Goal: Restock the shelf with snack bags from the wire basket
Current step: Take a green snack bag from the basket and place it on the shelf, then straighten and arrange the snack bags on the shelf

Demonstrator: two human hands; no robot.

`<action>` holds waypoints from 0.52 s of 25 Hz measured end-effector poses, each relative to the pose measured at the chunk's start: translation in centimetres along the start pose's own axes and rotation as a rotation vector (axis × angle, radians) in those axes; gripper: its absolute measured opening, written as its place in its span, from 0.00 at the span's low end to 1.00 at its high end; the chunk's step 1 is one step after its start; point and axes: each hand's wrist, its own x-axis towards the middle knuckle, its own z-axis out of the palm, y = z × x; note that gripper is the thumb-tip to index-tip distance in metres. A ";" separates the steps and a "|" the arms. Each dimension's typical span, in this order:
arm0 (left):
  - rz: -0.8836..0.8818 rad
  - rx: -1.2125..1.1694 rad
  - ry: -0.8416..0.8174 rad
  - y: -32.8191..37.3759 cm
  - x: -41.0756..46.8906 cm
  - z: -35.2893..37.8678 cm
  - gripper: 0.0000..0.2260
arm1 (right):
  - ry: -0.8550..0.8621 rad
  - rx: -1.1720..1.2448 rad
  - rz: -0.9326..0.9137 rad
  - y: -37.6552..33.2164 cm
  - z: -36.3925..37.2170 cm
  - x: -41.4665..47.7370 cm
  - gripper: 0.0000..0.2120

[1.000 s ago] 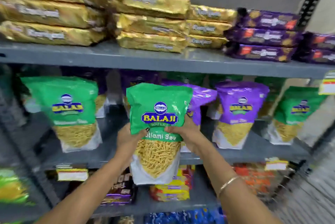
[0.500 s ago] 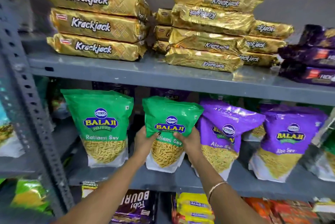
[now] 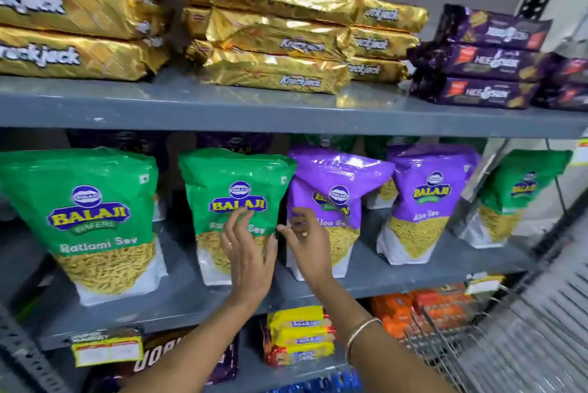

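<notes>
green snack bag [image 3: 237,201] stands upright on the middle shelf [image 3: 413,275], between another green bag [image 3: 92,217] on its left and a purple bag [image 3: 331,201] on its right. same green flavour side by side, purple grouped further right, so the slot looks chosen to keep the flavours in blocks. label faces out, base flat on the shelf, top leaning a little toward the purple bag, edges touching or nearly so.

left hand [image 3: 246,252] is open, fingers spread in front of the bag's lower half, gripping nothing; cannot tell if the fingertips touch the foil. right hand [image 3: 307,240] is loosely curled at the seam between the green and purple bags, also holding nothing. judgement: both are placed to catch the bag if it tips, since a soft pouch on a narrow base is not very stable.

wire basket [image 3: 461,338] sits low right by the bottom shelf; its contents are blurred, can't count what's left. gold packs [image 3: 276,42] on the top shelf are stacked flat, not part of this job.

likely next: back to the basket for another bag.
</notes>
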 end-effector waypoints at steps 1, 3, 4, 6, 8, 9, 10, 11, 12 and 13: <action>0.023 -0.047 -0.051 0.9 -0.5 1.2 0.21 | 0.076 -0.036 -0.010 0.6 -1.6 -0.1 0.15; -0.049 -0.160 -0.183 1.6 -1.4 3.1 0.16 | 0.248 -0.098 -0.022 1.7 -4.1 0.2 0.14; -0.114 -0.211 -0.247 1.9 -1.8 4.2 0.14 | 0.338 -0.127 -0.018 2.5 -5.8 0.5 0.17; -0.293 -0.206 -0.305 2.2 -2.4 6.4 0.17 | 0.410 -0.129 0.036 4.6 -8.7 1.9 0.24; -0.476 -0.083 -0.283 2.0 -2.4 8.1 0.23 | 0.180 0.003 0.180 6.6 -10.3 3.6 0.32; -0.544 -0.049 -0.276 2.0 -2.4 8.8 0.26 | -0.028 0.084 0.214 7.5 -10.6 4.1 0.35; -0.597 -0.056 -0.275 2.0 -2.5 9.5 0.27 | -0.216 0.136 0.224 8.5 -10.7 4.3 0.36; -0.633 -0.078 -0.276 2.1 -2.5 10.2 0.26 | -0.337 0.174 0.223 9.5 -10.6 4.5 0.37; -0.658 -0.085 -0.284 2.1 -2.5 10.7 0.25 | -0.374 0.206 0.222 10.3 -10.5 4.7 0.37; -0.676 -0.075 -0.292 2.2 -2.5 11.1 0.24 | -0.358 0.232 0.226 11.2 -10.5 5.0 0.36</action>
